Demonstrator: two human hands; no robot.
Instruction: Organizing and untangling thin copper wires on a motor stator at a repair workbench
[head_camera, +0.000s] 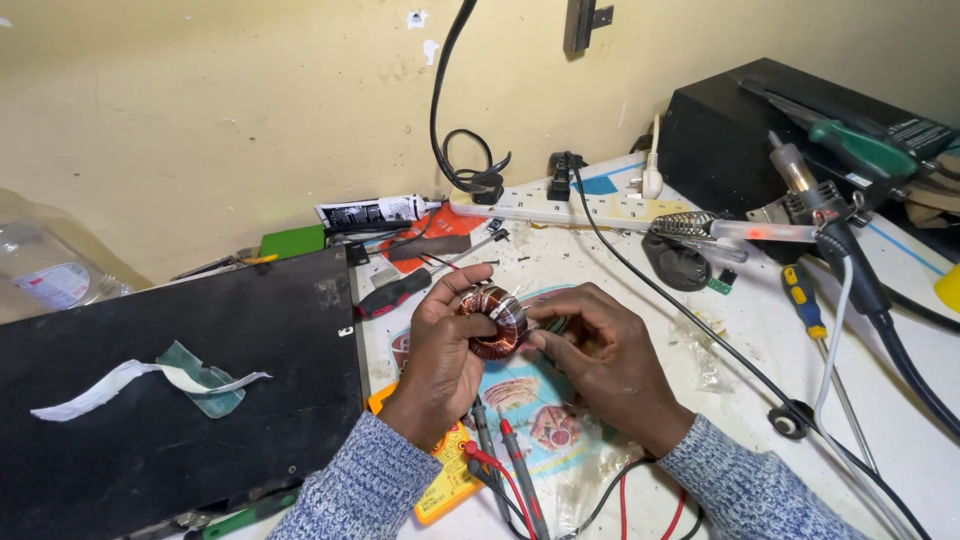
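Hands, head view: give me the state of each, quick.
Left hand: closed around the copper-wound ring coil, holding it.
Right hand: fingers pinched at the coil's right side, touching it; whether it grips something small cannot be told.

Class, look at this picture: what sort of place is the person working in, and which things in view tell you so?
Most likely an electronics repair bench. The left hand and right hand hold a copper-wound toroid coil; a yellow multimeter with probes lies below, and a soldering iron in its stand sits by the power strip.
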